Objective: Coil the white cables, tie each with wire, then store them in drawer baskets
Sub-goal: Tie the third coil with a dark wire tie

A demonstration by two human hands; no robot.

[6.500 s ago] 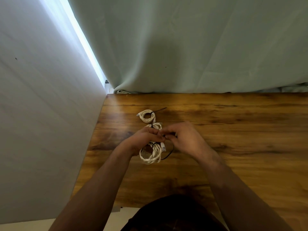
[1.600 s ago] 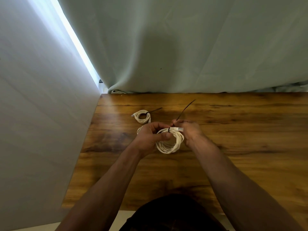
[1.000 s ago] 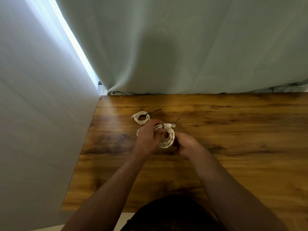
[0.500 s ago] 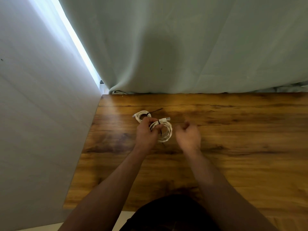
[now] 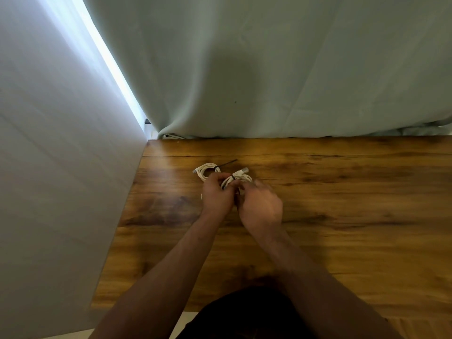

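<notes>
Left hand (image 5: 216, 195) curls round the white coil (image 5: 241, 179) at the coil's 8 o'clock edge, holding it low over the wooden table (image 5: 342, 204). At the coil's 5 o'clock sits the right hand (image 5: 260, 206), blurred, so it cannot be told whether its fingers pinch anything. A dark wire tie (image 5: 232, 177) crosses the strands near 11 o'clock, and a grey connector (image 5: 244, 170) pokes out at 12 o'clock. A second coil (image 5: 208, 169), already bound, lies on the table at 10 o'clock from the held one, just beside it.

The cable looks light and limp, yet its loops will likely spring apart if released before the tie is snug. The safest grip is probably across all strands close to the tie. Lifting by the connector or a single loop would likely pull the bundle open.
</notes>
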